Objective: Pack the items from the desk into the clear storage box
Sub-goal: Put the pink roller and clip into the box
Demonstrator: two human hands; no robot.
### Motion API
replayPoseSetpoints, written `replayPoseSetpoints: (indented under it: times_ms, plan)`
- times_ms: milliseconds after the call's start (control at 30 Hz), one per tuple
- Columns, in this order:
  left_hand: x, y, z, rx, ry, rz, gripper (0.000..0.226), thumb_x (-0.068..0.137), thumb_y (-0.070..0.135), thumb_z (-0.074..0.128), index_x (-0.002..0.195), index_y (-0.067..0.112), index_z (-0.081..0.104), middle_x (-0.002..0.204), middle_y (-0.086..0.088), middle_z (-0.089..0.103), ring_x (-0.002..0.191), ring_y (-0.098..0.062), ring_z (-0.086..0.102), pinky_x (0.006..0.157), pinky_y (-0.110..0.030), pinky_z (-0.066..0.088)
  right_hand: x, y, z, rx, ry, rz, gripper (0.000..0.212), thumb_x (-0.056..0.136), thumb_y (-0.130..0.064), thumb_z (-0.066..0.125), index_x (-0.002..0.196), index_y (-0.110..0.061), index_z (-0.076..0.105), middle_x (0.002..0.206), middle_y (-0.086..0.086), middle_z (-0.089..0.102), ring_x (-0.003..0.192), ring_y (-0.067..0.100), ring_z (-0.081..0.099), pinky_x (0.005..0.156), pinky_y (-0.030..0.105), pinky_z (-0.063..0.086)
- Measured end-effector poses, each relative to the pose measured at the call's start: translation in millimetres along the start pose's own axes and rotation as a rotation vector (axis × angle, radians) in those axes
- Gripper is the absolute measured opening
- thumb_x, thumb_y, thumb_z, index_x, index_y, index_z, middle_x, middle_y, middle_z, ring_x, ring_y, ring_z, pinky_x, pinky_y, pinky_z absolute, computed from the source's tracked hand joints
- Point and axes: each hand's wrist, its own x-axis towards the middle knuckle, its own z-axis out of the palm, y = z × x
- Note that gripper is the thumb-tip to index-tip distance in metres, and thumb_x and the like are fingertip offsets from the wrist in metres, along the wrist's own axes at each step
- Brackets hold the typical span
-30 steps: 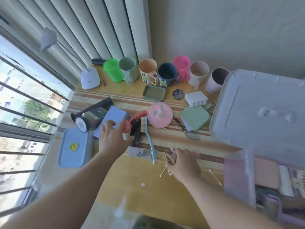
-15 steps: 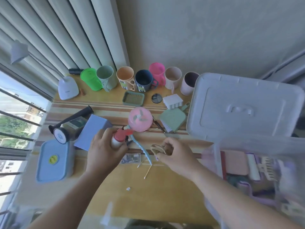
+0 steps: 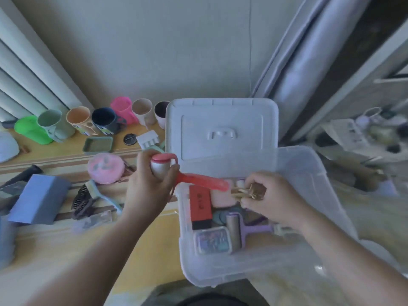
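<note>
**Hands over the open box**

Fingers of the left hand (image 3: 147, 186) curl round the white roll of a red-handled lint roller (image 3: 176, 173), gripping it near its pink cap; the red handle juts to the right, its tip above the clear storage box (image 3: 309, 173). The right hand (image 3: 268, 198) pinches a small tan hair clip (image 3: 249, 192) between thumb and fingertips, held over the middle of the box, just beside the tip of the roller's handle.

The head view shows the box with its white lid (image 3: 221, 127) lying behind it. Inside the box lie one red and black block (image 3: 200, 207), one pink pad (image 3: 221, 196), one purple lint roller (image 3: 239, 228) and one small clear case (image 3: 212, 240); other things beneath the right hand are hidden or too blurred to tell.

On the desk (image 3: 66, 250), seven cups stand in a row along the wall: green (image 3: 31, 130), grey-green (image 3: 55, 125), peach (image 3: 80, 120), dark blue (image 3: 106, 120), pink (image 3: 122, 108), beige (image 3: 143, 110) and a pale one with a dark inside (image 3: 161, 112), this last touching the lid's corner. In front of them lie one green tray (image 3: 98, 145), one black disc (image 3: 130, 139) and one white ridged block (image 3: 148, 139). Nearer lie one round pink fan (image 3: 106, 167), one blue box (image 3: 39, 202), one black comb (image 3: 80, 200) and one pale green brush (image 3: 103, 197), the comb and brush touching. The left forearm crosses the desk's near part and hides what lies under it.
</note>
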Motion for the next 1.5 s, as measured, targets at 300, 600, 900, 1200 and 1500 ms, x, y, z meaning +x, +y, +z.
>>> replayPoseSetpoints:
  times_ms: [300,600,900,1200,1500]
  plan:
    - [-41.5,23.1,80.1,0.128,-0.134,-0.043,0.048,0.091,0.026,0.067,0.124,0.044,0.037,0.102,0.012,0.063,0.077,-0.023,0.065,0.071,-0.047,0.056,-15.6,85.5,86.8,-0.387,-0.680,0.019,0.028,0.080,-0.030,0.080,0.098,-0.026,0.060,0.106,0.004,0.061,0.092,0.027,0.062,0.075,0.038,0.051]
    - [-71.2,10.5,95.3,0.207,-0.260,-0.101,0.046,0.088,0.020,0.066,0.116,0.047,0.041,0.089,0.008,0.064,0.074,-0.013,0.062,0.062,-0.037,0.051,-7.1,106.4,50.8,0.072,-0.306,0.223,0.036,0.083,-0.028,0.068,0.116,-0.042,0.062,0.105,-0.014,0.062,0.097,0.015,0.064,0.086,0.031,0.051]
    - [-79.2,37.1,145.1,-0.087,-0.504,-0.076,0.041,0.093,0.023,0.067,0.120,0.043,0.043,0.085,0.010,0.066,0.058,-0.014,0.062,0.059,-0.039,0.054,-14.8,81.9,14.5,-0.034,-0.329,-0.098,0.019,0.093,-0.043,0.063,0.110,-0.036,0.062,0.104,-0.011,0.066,0.096,0.012,0.063,0.083,0.042,0.055]
    - [-68.0,-14.0,117.3,0.766,-0.492,0.531,0.033,0.079,0.050,0.074,0.109,0.037,0.068,0.125,0.001,0.059,0.123,-0.028,0.051,0.097,-0.048,0.053,-14.2,133.5,18.9,-0.107,-0.308,-0.001,0.022,0.098,-0.017,0.058,0.109,-0.036,0.054,0.103,-0.017,0.054,0.092,0.013,0.055,0.073,0.019,0.044]
    - [-85.2,-44.9,40.0,0.638,-0.302,0.274,0.022,0.092,0.029,0.068,0.112,0.036,0.064,0.092,0.018,0.056,0.071,0.001,0.053,0.060,-0.019,0.048,8.5,122.5,52.4,-0.307,-0.499,-0.124,0.021,0.092,-0.027,0.061,0.097,-0.035,0.042,0.101,-0.004,0.064,0.095,0.026,0.060,0.090,0.045,0.045]
